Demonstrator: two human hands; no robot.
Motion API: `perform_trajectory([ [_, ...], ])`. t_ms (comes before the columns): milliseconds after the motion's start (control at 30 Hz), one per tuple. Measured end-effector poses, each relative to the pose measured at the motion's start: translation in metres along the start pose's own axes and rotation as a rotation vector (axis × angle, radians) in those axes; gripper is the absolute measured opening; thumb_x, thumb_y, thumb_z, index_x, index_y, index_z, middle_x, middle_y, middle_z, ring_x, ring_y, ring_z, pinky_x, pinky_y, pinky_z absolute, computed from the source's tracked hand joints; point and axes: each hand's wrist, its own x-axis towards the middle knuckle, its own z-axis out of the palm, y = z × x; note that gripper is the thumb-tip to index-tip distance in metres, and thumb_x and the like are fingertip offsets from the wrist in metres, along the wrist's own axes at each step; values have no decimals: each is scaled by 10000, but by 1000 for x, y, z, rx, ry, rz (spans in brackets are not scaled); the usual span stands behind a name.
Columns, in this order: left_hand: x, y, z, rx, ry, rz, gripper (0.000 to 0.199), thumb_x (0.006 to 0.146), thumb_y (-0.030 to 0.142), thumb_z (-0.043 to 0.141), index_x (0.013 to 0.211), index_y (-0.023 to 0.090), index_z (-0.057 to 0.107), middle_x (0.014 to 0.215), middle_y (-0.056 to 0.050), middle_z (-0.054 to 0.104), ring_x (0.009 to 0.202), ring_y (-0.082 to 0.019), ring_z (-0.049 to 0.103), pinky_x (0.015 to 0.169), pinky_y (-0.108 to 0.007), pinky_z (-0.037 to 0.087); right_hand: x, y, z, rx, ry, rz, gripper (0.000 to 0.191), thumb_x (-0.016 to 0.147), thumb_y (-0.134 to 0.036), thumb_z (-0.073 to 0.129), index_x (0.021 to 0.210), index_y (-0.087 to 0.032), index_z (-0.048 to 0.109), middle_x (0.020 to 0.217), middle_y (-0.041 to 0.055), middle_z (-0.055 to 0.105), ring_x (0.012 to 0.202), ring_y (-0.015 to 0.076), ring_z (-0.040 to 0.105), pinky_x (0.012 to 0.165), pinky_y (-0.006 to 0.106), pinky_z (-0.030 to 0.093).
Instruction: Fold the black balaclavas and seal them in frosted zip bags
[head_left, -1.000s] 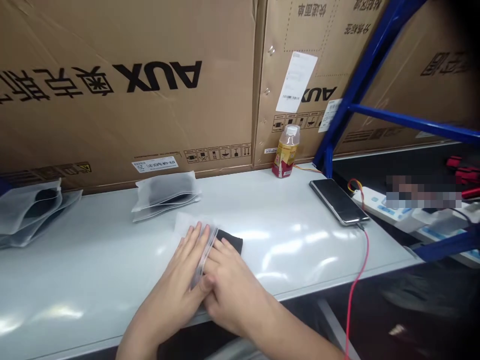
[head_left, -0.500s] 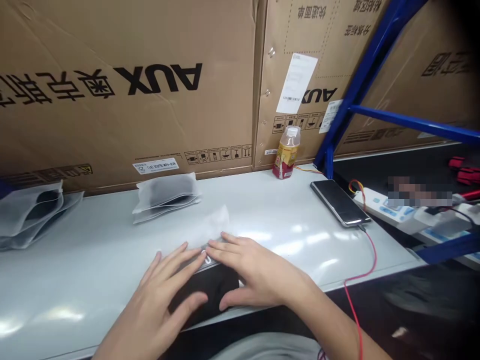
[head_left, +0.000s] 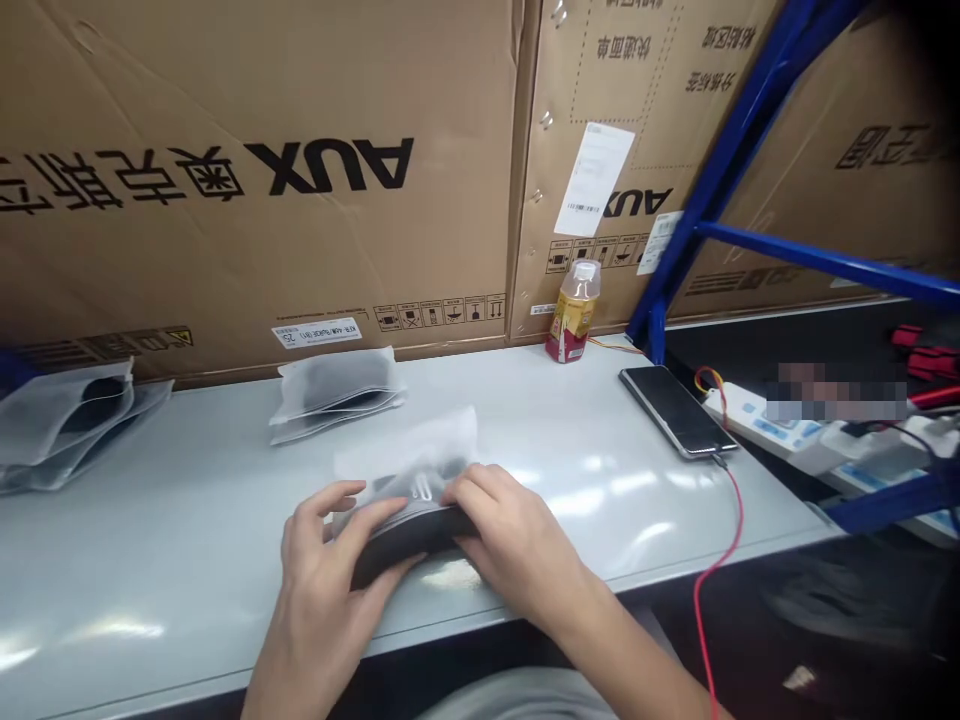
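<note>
At the near side of the table [head_left: 225, 560], a dark, flat item [head_left: 409, 545] lies partly within a translucent frosted plastic bag [head_left: 420, 445]. The bag spreads away from me, and the dark item shows at its near end; its exact kind I cannot make out. My left hand [head_left: 319, 560] pinches the left side, thumb below and fingers on top. On the right side, my right hand [head_left: 510, 540] grips the bag and dark item with curled fingers and the thumb beneath. The near edge is lifted slightly off the tabletop.
Frosted pouches with dark contents lie at the back [head_left: 337, 385] and far left [head_left: 67, 420]. A drink bottle [head_left: 574, 312], a phone [head_left: 675, 410] on a red cable [head_left: 724, 560], and power strips [head_left: 772, 420] are right. Large cartons [head_left: 262, 260] and a blue frame [head_left: 690, 225] stand behind.
My hands have gone from lying flat over the bag to curling round its two sides. The near edge with the dark item is now raised, and more of the bag shows beyond my fingers.
</note>
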Motion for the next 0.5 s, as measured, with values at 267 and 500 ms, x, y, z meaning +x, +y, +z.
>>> perform_trajectory([
  [267,-8,-6,-7,-163,-132,-142,379,979,561,588,1296,378,685,1372,-56,565,1253,-288,634,1022,-438,585,-14,11,-17,229,-87,23,451,872,-286,863,1257,-277,628,1273,32,647,1204,243,574,1038,379,499],
  [500,6,9,3,-187,104,-180,258,962,538,648,943,294,728,986,-35,567,858,-206,640,745,-340,602,0,1,6,102,103,38,330,844,50,567,1015,-232,555,1006,33,614,933,235,560,791,358,499],
])
